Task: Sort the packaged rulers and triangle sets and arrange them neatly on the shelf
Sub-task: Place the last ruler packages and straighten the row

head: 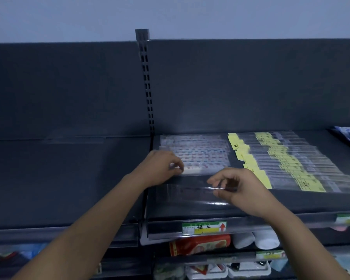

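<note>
Clear sleeve (182, 191): it lies flat on the shelf (311, 203) just behind the price tag (204, 227), not yet joined to either pile.
Right hand (240, 188): your thumb and curled fingers pinch the sleeve's right end, just behind and right of the price tag.
Left hand (160, 168): behind and left of the price tag, apart from your right hand, your fingertips pinch the near edge of the patterned stack (196, 152).
Patterned stack: directly behind the price tag, laid in overlapping rows with fairly square edges.
Yellow-card rulers (281, 164): behind and right of the price tag, fanned in one long overlapping row that slants toward you.
Done, by the look of it: you have two kinds separated, each in its own group.
Left, as a judgement: you need to place the sleeve with its own kind and level the front edges.
Cannot tell: the sleeve is too dark and glossy to show you what is inside, so its pile is unclear.
</note>
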